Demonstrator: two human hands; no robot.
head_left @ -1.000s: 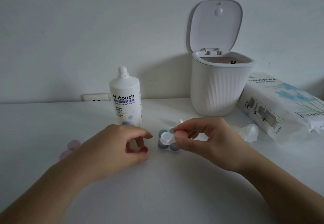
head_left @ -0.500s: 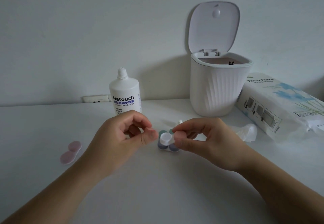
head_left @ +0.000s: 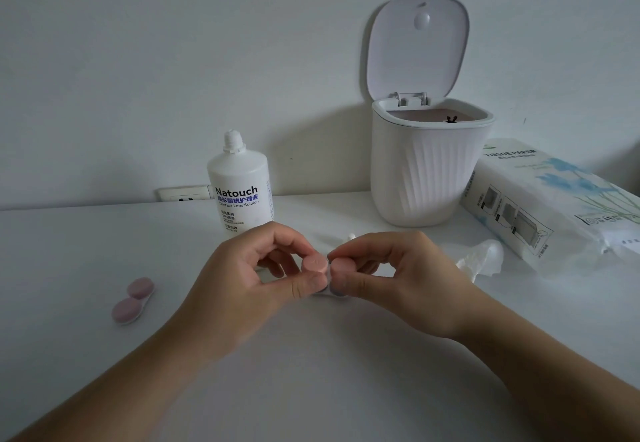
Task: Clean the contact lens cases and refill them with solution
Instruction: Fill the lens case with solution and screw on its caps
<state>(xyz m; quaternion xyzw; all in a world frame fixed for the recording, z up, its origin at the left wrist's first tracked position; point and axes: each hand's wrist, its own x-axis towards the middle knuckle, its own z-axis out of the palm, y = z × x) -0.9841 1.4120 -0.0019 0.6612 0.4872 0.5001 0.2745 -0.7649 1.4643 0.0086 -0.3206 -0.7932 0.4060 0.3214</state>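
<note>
Spare pink case (head_left: 133, 299) lies on desk (head_left: 311, 372) at 9 o'clock. Left hand (head_left: 249, 285) fingers pinch one pink cap (head_left: 314, 265); right hand (head_left: 398, 279) fingers pinch the adjoining cap (head_left: 341, 265). Case is best kept level while caps are twisted.

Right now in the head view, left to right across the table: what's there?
Pink lens case → solution bottle → left hand → right hand, both gripping a pink-capped lens case → crumpled tissue → tissue pack. The open-lidded bin stands behind, above the right hand.
</note>
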